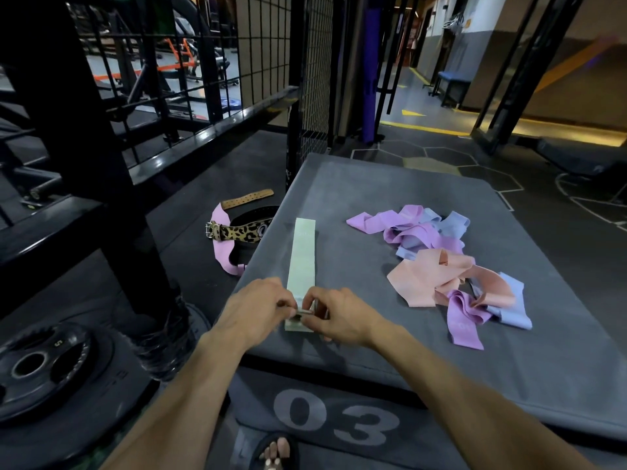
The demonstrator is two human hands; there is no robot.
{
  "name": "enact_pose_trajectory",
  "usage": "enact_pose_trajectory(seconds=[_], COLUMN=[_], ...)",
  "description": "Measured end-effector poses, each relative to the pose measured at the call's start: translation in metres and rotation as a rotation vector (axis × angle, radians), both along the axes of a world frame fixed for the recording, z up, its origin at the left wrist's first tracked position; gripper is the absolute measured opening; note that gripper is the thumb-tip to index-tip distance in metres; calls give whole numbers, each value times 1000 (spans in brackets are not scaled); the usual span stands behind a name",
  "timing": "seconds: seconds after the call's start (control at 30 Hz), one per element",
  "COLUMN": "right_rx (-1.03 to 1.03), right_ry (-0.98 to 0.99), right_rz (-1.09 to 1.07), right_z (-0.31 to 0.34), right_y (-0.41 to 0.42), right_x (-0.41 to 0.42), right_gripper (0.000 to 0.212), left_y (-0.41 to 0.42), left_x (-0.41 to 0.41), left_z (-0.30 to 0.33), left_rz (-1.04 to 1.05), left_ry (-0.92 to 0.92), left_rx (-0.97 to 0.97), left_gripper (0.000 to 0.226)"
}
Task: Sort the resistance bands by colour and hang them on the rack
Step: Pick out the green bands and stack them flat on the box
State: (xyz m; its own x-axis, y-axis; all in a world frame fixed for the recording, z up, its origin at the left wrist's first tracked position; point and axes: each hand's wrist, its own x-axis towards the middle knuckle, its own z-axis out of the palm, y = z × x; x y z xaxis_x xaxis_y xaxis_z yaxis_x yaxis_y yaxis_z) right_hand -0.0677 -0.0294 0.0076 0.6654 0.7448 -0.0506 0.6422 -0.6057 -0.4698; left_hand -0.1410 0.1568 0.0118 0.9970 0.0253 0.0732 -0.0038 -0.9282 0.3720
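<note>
Pale green band (301, 256): flat, straight strip on grey padded platform (356, 184), left part, long axis running away from viewer; near end pinched by both hands. Tangled pile to right, well apart from green one: purple bands (400, 222), blue bands (453, 223), peach bands (420, 283), overlapping, creased, colours mixed. One purple loop (463, 325) lies nearest viewer.

One head-worn camera looks forward and down, close over the grey pad (373, 198) and floor beyond.
</note>
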Motion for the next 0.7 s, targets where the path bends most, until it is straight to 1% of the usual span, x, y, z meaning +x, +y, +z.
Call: enact_pose_trajectory(seconds=[0.17, 0.27, 0.33, 0.5, 0.7], right_rx=[-42, -55, -51, -71, -105], right_ry=[-144, -193, -197, -186, -197], right_rz=[-4, -15, -20, -6, 31], right_z=[0, 2, 3, 7, 11], right_y=[4, 4, 4, 2, 0], right_x=[2, 1, -1, -4, -8], right_gripper=[11, 12, 12, 11, 18], left_y=[2, 3, 2, -2, -1], left_x=[0, -2, -3, -4, -4], left_z=[0, -3, -4, -3, -3], left_rz=[-6, 17, 27, 34, 31], left_ry=[-15, 47, 64, 85, 84], left_rx=[-17, -42, -41, -53, -25], left_gripper=[14, 28, 32, 28, 23])
